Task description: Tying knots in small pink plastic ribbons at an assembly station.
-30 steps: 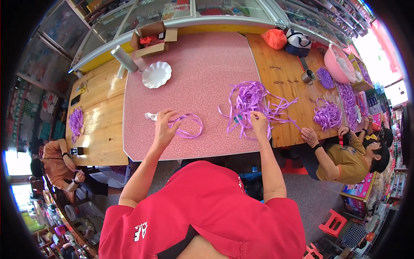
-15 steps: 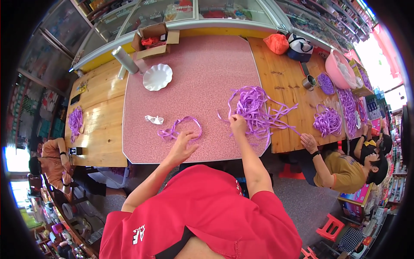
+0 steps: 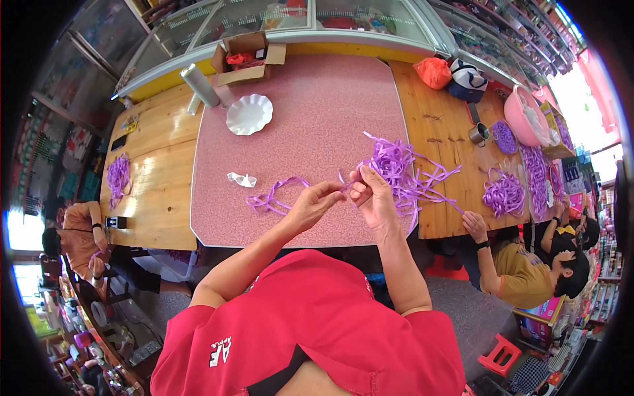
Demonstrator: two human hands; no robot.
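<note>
Purple ribbon (image 3: 347, 187) sits pinched by your left hand (image 3: 313, 206) and right hand (image 3: 376, 198), left of the heap (image 3: 392, 160), likely to keep it untangled.

pink tabletop (image 3: 310, 119) open ahead; ribbon heap (image 3: 396, 165) blocks right
</note>
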